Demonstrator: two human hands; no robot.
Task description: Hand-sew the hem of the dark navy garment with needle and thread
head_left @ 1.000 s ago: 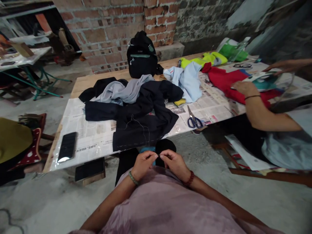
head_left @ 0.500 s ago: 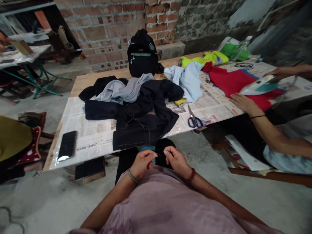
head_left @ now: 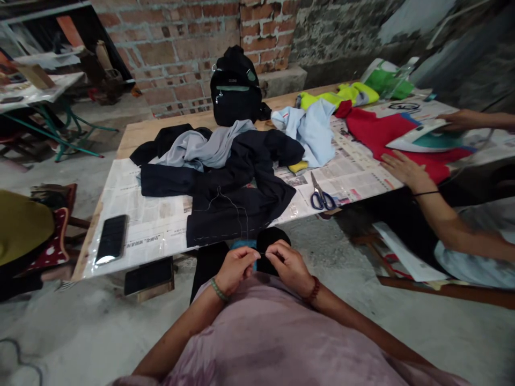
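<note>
Low in front of my lap, my left hand (head_left: 237, 268) and my right hand (head_left: 289, 268) face each other, both closed in a pinch with fingertips nearly touching. A very thin line spans the small gap between them; it looks like thread, and whether a needle is there too I cannot make out. Close ahead, a dark navy garment (head_left: 229, 217) hangs at the table's front edge, with a row of pale stitches along its hem. Light thread (head_left: 238, 210) lies looped over this cloth and runs down toward my hands.
Blue-handled scissors (head_left: 322, 198) and a black phone (head_left: 111, 238) lie on the newspaper-covered table (head_left: 161, 214). Behind the garments stands a black backpack (head_left: 235, 88). On the right, another person's hand (head_left: 406, 169) rests by red cloth (head_left: 374, 128), the other holding an iron (head_left: 426, 136).
My right hand has moved left, bringing its fingertips close to those of my left hand. The other person's iron has slid slightly left over the red cloth.
</note>
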